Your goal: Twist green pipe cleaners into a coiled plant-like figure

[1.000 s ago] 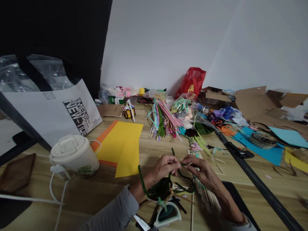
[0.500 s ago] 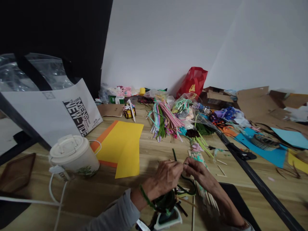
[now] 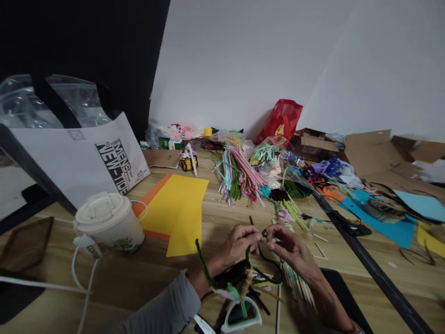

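My left hand (image 3: 241, 243) is closed, thumb and fingers pinched round a dark green pipe cleaner (image 3: 251, 221) whose end sticks up past them. Close by on the right, my right hand (image 3: 290, 246) has its fingers curled, with the fingertips at a small bent part of the same green strand. Under the left wrist hangs a bundled piece of dark green and tan fuzzy stems (image 3: 246, 283), with one green end poking up left of the wrist. The hands partly hide how this piece is held. Another dark green strand (image 3: 274, 278) curves below the hands.
Thin wooden sticks (image 3: 301, 287) lie under my right forearm. A white-rimmed dark object (image 3: 241, 316) sits at the front. Yellow paper (image 3: 184, 213), a lidded cup (image 3: 109, 222) and a white bag (image 3: 114, 153) stand left. Bundled pipe cleaners (image 3: 239, 176) lie behind; blue sheets (image 3: 385, 218) are right.
My fingertips have moved slightly apart, and the right hand has opened a little. The bundled green piece under my left wrist has turned, showing its tan stem and a raised green end.
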`<state>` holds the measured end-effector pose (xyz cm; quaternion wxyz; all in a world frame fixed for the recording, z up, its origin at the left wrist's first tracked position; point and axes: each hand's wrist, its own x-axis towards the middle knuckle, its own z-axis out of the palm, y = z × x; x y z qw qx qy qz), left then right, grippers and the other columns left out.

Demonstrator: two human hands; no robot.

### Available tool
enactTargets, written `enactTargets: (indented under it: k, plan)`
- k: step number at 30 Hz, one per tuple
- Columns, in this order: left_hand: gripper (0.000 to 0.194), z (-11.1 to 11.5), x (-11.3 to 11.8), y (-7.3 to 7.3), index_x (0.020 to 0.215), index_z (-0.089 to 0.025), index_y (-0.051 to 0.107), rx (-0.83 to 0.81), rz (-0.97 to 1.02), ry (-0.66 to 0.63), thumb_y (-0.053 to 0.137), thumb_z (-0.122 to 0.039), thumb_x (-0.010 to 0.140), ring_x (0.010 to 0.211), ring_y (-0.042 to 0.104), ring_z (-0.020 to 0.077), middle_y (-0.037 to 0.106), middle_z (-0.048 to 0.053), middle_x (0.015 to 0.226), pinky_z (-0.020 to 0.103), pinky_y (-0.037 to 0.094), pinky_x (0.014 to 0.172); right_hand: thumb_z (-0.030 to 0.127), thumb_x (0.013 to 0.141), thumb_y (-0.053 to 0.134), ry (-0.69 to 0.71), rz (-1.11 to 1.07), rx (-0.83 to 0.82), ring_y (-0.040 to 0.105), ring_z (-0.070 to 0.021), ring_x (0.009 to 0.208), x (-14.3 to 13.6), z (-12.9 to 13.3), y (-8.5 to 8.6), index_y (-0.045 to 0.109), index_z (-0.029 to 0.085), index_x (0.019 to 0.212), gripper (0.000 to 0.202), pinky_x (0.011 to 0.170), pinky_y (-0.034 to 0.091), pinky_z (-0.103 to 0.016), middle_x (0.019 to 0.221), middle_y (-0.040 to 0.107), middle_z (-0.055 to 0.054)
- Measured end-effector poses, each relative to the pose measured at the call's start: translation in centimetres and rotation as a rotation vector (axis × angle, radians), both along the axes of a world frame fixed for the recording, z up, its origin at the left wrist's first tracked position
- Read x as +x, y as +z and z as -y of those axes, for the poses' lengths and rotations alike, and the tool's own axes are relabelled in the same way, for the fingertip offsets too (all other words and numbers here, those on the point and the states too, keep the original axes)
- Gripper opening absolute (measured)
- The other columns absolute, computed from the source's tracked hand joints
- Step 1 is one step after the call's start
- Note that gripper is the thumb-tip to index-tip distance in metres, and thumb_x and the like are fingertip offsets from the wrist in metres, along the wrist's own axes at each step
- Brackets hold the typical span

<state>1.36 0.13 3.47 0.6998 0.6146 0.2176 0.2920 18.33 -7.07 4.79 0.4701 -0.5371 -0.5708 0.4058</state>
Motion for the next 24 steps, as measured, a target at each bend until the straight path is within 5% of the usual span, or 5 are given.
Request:
enactTargets:
  k: [4, 13, 19, 24]
  plan:
    - [0.032, -0.2, -0.1, 0.0, 0.067, -0.015, 0.053, -0.162, 0.057, -0.128, 0.057, -0.046, 0.076, 0.051, 0.049, 0.0099, 0.039, -0.006, 0.050, 0.023, 0.040, 0.059, 0.036, 0.075, 0.070, -0.039, -0.007, 0.072, 0.058, -0.0203, 0.083, 0.2, 0.0, -0.4, 0.064, 0.023, 0.105, 0.033, 0.069, 0.049, -0.029, 0.090, 0.061, -0.005]
    - [0.031, -0.1, 0.1, -0.7, 0.070, -0.014, 0.055, -0.280, 0.104, -0.217, 0.062, -0.045, 0.073, 0.049, 0.047, 0.0094, 0.037, -0.007, 0.048, 0.023, 0.041, 0.057, 0.038, 0.077, 0.067, -0.050, 0.152, 0.127, 0.060, -0.0244, 0.089, 0.1, 0.1, 0.1, 0.070, 0.023, 0.087, 0.019, 0.071, 0.050, -0.032, 0.091, 0.066, -0.007]
    - [0.029, 0.3, 0.1, -0.2, 0.070, -0.014, 0.056, -0.048, 0.019, -0.076, 0.056, -0.041, 0.079, 0.051, 0.046, 0.0089, 0.045, -0.004, 0.053, 0.021, 0.038, 0.056, 0.044, 0.083, 0.058, -0.074, 0.168, 0.049, 0.053, -0.0169, 0.068, -0.1, 0.2, 0.1, 0.063, 0.020, 0.076, 0.026, 0.062, 0.042, -0.028, 0.071, 0.058, -0.001]
    - [0.019, 1.3, 0.2, 0.2, 0.071, -0.016, 0.059, 0.414, -0.190, 0.125, 0.051, -0.028, 0.082, 0.058, 0.049, 0.0110, 0.054, -0.001, 0.061, 0.021, 0.036, 0.058, 0.052, 0.082, 0.056, -0.089, 0.162, -0.055, 0.046, -0.0144, 0.060, -0.1, -0.1, -0.8, 0.059, 0.019, 0.074, 0.034, 0.057, 0.037, -0.026, 0.063, 0.051, 0.002]
